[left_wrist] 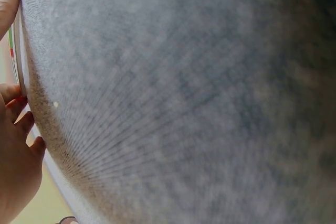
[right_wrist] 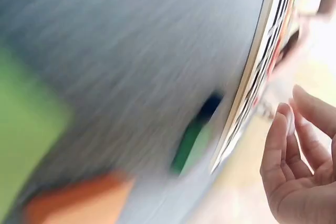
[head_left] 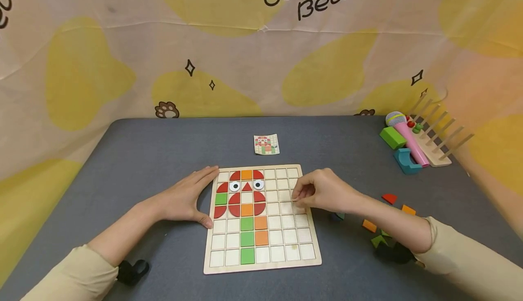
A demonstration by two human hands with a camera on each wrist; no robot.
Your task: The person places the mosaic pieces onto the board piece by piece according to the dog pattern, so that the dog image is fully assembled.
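A square wooden grid board (head_left: 311,255) lies on the dark table, with red, orange and green flat pieces and two eye pieces set in its cells. My left hand (head_left: 181,196) rests at the board's left edge, thumb and fingers spread along it. Over the right edge hovers my right hand (head_left: 323,189), its fingers loosely bent and thumb near the fingertips. No piece shows between those fingers in the right wrist view (right_wrist: 302,166). Beyond the board lies a small picture card (head_left: 266,144) with a similar coloured pattern.
Loose pieces lie right of the board: a red quarter-round (head_left: 389,199), orange squares (head_left: 369,226), green pieces (head_left: 377,241) and a dark green one (head_left: 339,216). At the back right are a pink toy microphone (head_left: 412,144), a green block (head_left: 393,137), a blue arch (head_left: 407,161) and a pegged rack (head_left: 443,160).
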